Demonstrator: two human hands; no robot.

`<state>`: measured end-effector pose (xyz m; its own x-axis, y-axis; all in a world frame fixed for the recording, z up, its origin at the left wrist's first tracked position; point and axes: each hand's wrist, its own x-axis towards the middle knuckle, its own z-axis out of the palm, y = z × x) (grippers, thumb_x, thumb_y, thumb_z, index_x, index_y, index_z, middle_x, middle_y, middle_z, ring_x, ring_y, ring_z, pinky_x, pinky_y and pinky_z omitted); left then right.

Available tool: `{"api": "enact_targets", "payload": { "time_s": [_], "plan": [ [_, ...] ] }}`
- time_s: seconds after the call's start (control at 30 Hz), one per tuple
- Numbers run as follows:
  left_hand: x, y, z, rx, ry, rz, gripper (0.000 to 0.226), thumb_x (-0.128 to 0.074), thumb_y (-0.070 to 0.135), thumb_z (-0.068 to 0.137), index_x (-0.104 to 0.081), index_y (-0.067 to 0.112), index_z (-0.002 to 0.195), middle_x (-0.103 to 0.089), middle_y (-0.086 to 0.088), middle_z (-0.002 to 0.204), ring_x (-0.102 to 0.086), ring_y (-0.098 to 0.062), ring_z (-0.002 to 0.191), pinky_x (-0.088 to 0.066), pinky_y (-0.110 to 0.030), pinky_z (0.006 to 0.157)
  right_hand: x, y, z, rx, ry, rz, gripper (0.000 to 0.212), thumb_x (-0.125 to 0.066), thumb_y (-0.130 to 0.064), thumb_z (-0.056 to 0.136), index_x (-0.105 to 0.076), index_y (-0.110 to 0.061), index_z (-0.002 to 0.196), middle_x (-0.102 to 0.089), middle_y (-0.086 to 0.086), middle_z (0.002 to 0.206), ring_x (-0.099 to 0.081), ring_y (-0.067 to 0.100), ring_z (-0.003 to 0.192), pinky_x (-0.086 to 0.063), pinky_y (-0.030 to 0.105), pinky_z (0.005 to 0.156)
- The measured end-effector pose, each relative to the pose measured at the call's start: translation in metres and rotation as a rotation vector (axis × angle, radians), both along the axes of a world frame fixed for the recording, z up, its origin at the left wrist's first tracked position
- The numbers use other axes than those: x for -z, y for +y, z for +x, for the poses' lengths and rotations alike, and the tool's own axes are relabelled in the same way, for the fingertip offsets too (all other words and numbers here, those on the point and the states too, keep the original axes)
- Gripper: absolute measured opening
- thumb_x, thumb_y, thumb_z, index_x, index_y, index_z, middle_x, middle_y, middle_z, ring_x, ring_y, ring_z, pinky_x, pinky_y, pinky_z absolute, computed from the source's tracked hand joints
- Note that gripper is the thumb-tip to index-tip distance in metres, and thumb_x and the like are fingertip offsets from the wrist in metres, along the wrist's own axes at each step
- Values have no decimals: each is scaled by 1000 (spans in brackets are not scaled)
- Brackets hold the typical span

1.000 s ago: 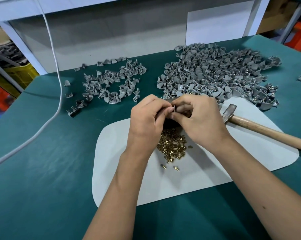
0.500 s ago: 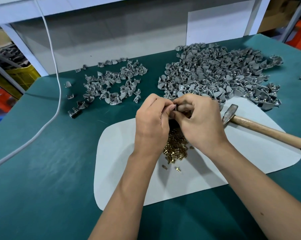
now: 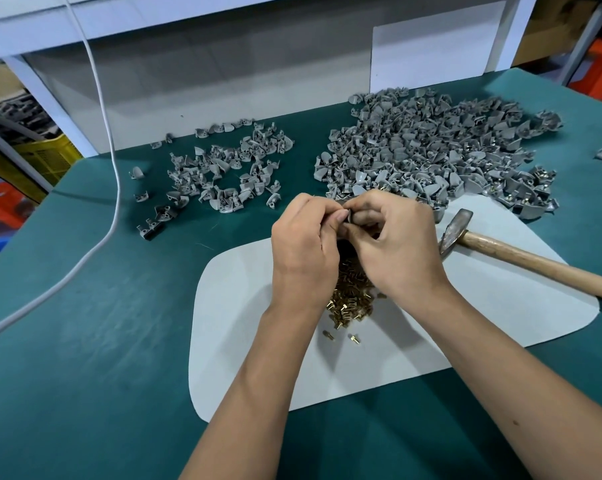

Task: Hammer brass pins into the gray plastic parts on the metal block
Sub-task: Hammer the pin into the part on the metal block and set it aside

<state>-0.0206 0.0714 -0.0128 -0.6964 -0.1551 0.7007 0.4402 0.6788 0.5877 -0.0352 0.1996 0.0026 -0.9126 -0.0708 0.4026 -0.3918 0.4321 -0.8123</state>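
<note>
My left hand [image 3: 304,244] and my right hand [image 3: 395,242] meet above the white mat [image 3: 244,341], fingertips pinched together on a small gray plastic part [image 3: 350,216] that is mostly hidden between them. A heap of brass pins [image 3: 350,303] lies on the mat just below the hands. Something dark sits under the hands; I cannot tell whether it is the metal block. A hammer [image 3: 500,252] with a wooden handle lies on the mat to the right of my right hand.
A large pile of gray parts [image 3: 431,157] covers the far right of the green table [image 3: 85,323]; a smaller pile [image 3: 223,171] lies far left. A white cable [image 3: 114,188] curves across the left side. A grey panel stands behind the table.
Both hands have stayed together over the pin heap, with only small finger movements around the part. The view has shifted slightly.
</note>
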Motion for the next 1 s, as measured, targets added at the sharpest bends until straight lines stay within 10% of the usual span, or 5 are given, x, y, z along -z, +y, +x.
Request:
{"api": "enact_targets", "payload": {
  "time_s": [0.23, 0.37, 0.8, 1.0],
  "plan": [
    [1, -11, -2, 256, -171, 424, 14, -75, 4, 90, -76, 7, 104, -76, -12, 99, -74, -28, 94, -58, -54, 90, -6, 20, -13, -179, -108, -201, 20, -77, -7, 88, -76, -19, 104, -77, 0, 79, -74, 8, 79, -59, 26, 81],
    [-1, -9, 0, 256, -201, 589, 13, -75, 1, 90, -76, 4, 102, -78, -13, 95, -76, -31, 91, -60, -48, 89, -6, 21, -13, -251, -195, -318, 8, -76, -14, 91, -78, -17, 98, -79, 3, 80, -74, 18, 72, -59, 28, 71],
    [6, -8, -3, 189, -110, 248, 26, -77, 2, 77, -80, 12, 101, -76, 0, 102, -74, -15, 97, -62, -35, 87, -17, 14, -2, -78, 47, 228, 16, -66, -15, 95, -79, -13, 86, -74, 2, 76, -68, 18, 72, -55, 41, 74],
    [2, -10, -2, 90, -144, 90, 13, -86, 3, 77, -82, 8, 88, -77, -1, 96, -72, -10, 92, -58, -29, 89, -39, 63, -11, 2, 14, 465, 13, -70, -26, 95, -77, -25, 84, -70, -12, 71, -63, 5, 63, -43, 19, 55]
  ]
}}
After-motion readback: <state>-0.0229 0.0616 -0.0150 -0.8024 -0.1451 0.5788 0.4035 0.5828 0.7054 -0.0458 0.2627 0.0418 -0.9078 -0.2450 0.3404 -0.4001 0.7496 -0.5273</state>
